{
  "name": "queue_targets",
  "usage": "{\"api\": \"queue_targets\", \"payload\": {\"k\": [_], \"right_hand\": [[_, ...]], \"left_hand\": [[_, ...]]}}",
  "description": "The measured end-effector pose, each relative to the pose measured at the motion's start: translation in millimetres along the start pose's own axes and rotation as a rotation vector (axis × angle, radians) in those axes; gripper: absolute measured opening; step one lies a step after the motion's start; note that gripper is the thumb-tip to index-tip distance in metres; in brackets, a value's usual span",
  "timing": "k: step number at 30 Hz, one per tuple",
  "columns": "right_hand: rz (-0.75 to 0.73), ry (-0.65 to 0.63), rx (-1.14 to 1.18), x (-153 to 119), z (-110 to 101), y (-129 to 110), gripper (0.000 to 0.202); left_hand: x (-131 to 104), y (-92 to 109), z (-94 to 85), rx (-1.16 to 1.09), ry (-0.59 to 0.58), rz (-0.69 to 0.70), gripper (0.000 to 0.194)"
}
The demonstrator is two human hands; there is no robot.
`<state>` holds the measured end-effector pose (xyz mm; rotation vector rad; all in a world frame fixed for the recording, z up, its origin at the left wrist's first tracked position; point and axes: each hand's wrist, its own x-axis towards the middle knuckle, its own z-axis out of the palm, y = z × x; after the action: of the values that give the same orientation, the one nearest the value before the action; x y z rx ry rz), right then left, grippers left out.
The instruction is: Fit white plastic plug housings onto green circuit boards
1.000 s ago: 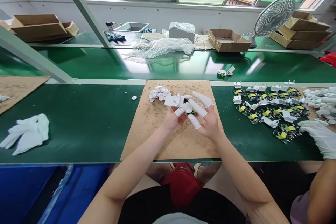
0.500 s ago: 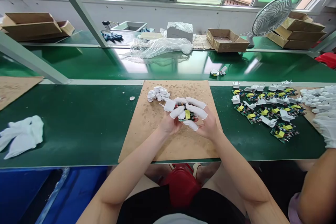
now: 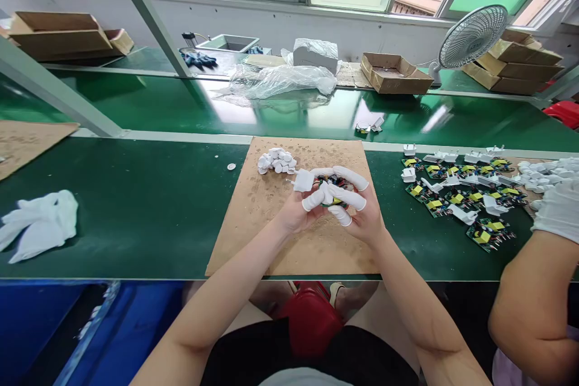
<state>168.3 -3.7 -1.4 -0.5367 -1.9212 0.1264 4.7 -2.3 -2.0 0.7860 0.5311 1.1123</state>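
Between my two hands, above the brown board, is a circuit board with a yellow part and dark components. A white plug piece sticks out at its left side. My left hand grips the circuit board from the left, its fingertips in white finger cots. My right hand, also in white finger cots, closes round the board's right side. Fingers of both hands meet over its front and hide part of it. Just beyond lies a pile of small white round pieces on the brown board.
Rows of circuit boards with white plug pieces lie to the right. Beside them a co-worker's gloved hand is at a heap of white parts. White gloves lie left. Beyond are a carton and a fan.
My fingers have shifted on the circuit board, covering more of its yellow part. The co-worker's arm has moved further into view at right. The whole view has shifted slightly.
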Motion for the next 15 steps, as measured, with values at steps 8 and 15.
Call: {"api": "queue_targets", "payload": {"k": [8, 15], "right_hand": [[0.248, 0.067, 0.264, 5.5, 1.6, -15.6, 0.019], [0.148, -0.028, 0.099, 5.5, -1.3, -8.2, 0.041]], "left_hand": [[6.5, -6.5, 4.4, 0.087, -0.063, 0.074, 0.052], [5.0, -12.2, 2.8, 0.02, 0.025, 0.018, 0.057]]}}
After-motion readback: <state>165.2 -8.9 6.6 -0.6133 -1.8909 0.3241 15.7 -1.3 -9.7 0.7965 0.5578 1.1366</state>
